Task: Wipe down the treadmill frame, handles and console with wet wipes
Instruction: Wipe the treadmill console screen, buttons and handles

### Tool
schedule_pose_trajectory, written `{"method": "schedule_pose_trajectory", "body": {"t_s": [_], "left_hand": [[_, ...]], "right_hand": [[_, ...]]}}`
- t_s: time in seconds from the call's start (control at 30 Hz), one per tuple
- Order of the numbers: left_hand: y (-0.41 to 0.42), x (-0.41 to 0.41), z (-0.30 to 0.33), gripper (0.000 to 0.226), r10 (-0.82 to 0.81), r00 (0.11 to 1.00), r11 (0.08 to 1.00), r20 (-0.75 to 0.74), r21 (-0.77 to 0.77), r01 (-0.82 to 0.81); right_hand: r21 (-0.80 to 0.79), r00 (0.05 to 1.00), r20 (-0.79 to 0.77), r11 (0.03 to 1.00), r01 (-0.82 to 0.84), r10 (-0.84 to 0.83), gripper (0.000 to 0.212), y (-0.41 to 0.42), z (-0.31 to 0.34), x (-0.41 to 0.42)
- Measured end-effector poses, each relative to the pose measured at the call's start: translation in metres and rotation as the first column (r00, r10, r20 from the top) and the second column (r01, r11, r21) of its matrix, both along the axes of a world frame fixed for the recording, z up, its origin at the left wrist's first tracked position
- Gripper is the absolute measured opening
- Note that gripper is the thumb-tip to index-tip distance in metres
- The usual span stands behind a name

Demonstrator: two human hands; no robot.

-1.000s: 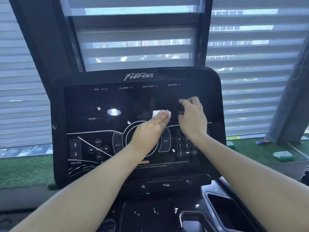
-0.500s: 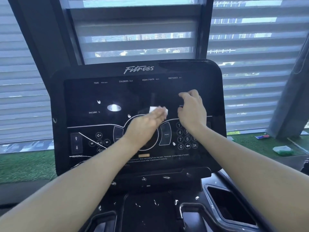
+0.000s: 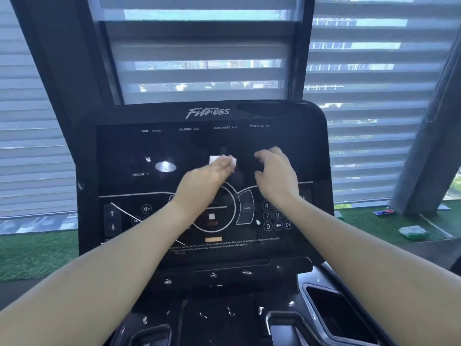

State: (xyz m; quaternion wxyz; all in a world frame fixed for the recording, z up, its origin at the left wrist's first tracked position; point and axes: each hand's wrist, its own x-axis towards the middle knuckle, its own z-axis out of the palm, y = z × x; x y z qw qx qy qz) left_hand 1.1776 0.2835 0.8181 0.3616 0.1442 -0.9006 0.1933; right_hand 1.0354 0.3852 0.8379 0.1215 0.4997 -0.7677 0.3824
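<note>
White wipe (image 3: 222, 161) lies crosswise | left hand (image 3: 203, 182) flat, pressing | right hand (image 3: 275, 174) curled, empty

Treadmill console (image 3: 119, 151): black, glossy, upright and tilted back, rounded corners, "Fitness" lettering along top edge, white readout labels beneath, round stop control at centre, numeric keypad toward right edge, arrow keys near left edge. Wet wipe (image 3: 216, 159): small, white, folded, pressed flat against console face just above centre, partly covered by fingers.
</note>
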Motion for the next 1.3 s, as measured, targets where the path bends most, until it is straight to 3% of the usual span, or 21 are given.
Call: {"method": "schedule_pose_trajectory", "body": {"t_s": [0.07, 0.13, 0.2, 0.23, 0.3, 0.33, 0.43, 0.5, 0.53, 0.6, 0.63, 0.67, 0.7, 0.8, 0.87, 0.97, 1.07, 1.17, 1.3], "left_hand": [[0.002, 0.001, 0.014, 0.046, 0.007, 0.989, 0.949, -0.145, 0.312, 0.039], [0.011, -0.002, 0.029, 0.021, 0.033, 0.914, 0.816, -0.405, 0.538, 0.209], [0.017, -0.004, 0.041, 0.012, 0.131, 0.787, 0.598, -0.603, 0.681, 0.423], [0.02, -0.006, 0.048, 0.009, 0.183, 0.73, 0.421, -0.658, 0.724, 0.547], [0.025, -0.01, 0.055, 0.009, 0.258, 0.632, 0.113, -0.731, 0.672, 0.732], [0.027, -0.012, 0.058, 0.012, 0.284, 0.597, 0.025, -0.75, 0.628, 0.778], [0.038, -0.021, 0.068, 0.024, 0.254, 0.603, -0.148, -0.757, 0.585, 0.797], [0.041, -0.027, 0.074, 0.027, 0.214, 0.634, -0.197, -0.743, 0.603, 0.773], [0.039, -0.03, 0.077, 0.025, 0.186, 0.669, -0.121, -0.72, 0.659, 0.743], [0.025, -0.033, 0.083, 0.023, 0.112, 0.802, 0.307, -0.586, 0.788, 0.533], [0.018, -0.031, 0.086, 0.026, 0.108, 0.86, 0.508, -0.499, 0.771, 0.384], [0.012, -0.026, 0.089, 0.03, 0.122, 0.891, 0.645, -0.438, 0.717, 0.264], [0.006, -0.02, 0.093, 0.033, 0.139, 0.905, 0.721, -0.403, 0.667, 0.186], [-0.018, 0.0, 0.098, 0.037, 0.208, 0.908, 0.807, -0.364, 0.589, 0.051], [-0.029, 0.012, 0.096, 0.038, 0.251, 0.912, 0.824, -0.325, 0.566, -0.025], [-0.041, 0.029, 0.09, 0.041, 0.32, 0.902, 0.826, -0.291, 0.551, -0.116], [-0.049, 0.045, 0.085, 0.045, 0.37, 0.884, 0.836, -0.286, 0.517, -0.183], [-0.055, 0.057, 0.084, 0.048, 0.377, 0.89, 0.854, -0.258, 0.468, -0.226], [-0.063, 0.072, 0.082, 0.047, 0.379, 0.89, 0.867, -0.255, 0.435, -0.245]], "right_hand": [[-0.027, 0.996, 0.05, 0.997, -0.071, 0.072, 0.041, -0.004, 0.004, 0.007], [-0.099, 0.974, 0.142, 0.982, -0.162, 0.175, 0.037, -0.009, 0.009, 0.015], [-0.184, 0.94, 0.201, 0.953, -0.241, 0.277, 0.033, -0.013, 0.015, 0.025], [-0.226, 0.926, 0.209, 0.937, -0.266, 0.314, 0.029, -0.016, 0.018, 0.029], [-0.306, 0.91, 0.225, 0.912, -0.272, 0.348, 0.025, -0.022, 0.024, 0.035], [-0.335, 0.909, 0.24, 0.908, -0.252, 0.34, 0.025, -0.025, 0.027, 0.036], [-0.394, 0.926, 0.258, 0.905, -0.158, 0.274, 0.019, -0.031, 0.032, 0.028], [-0.418, 0.944, 0.239, 0.901, -0.112, 0.229, 0.018, -0.032, 0.036, 0.019], [-0.421, 0.958, 0.215, 0.903, -0.086, 0.192, 0.018, -0.031, 0.039, 0.014], [-0.426, 0.985, 0.154, 0.905, -0.009, 0.082, 0.02, -0.029, 0.051, 0.001], [-0.429, 0.99, 0.138, 0.902, 0.045, 0.016, 0.022, -0.029, 0.057, -0.007], [-0.43, 0.989, 0.139, 0.897, 0.105, -0.048, 0.025, -0.028, 0.063, -0.016], [-0.426, 0.982, 0.153, 0.89, 0.163, -0.106, 0.027, -0.029, 0.067, -0.024], [-0.336, 0.961, 0.16, 0.904, 0.267, -0.224, 0.028, -0.039, 0.07, -0.031], [-0.286, 0.972, 0.041, 0.93, 0.233, -0.231, 0.027, -0.053, 0.071, -0.013], [-0.222, 0.979, -0.17, 0.972, 0.07, -0.11, 0.032, -0.079, 0.071, 0.027], [-0.171, 0.974, -0.225, 0.984, -0.05, 0.011, 0.032, -0.096, 0.072, 0.055], [-0.124, 0.944, -0.33, 0.99, -0.066, 0.022, 0.044, -0.097, 0.071, 0.053], [-0.234, 0.972, -0.198, 0.969, 0.078, -0.126, 0.039, -0.09, 0.07, 0.026]]}}
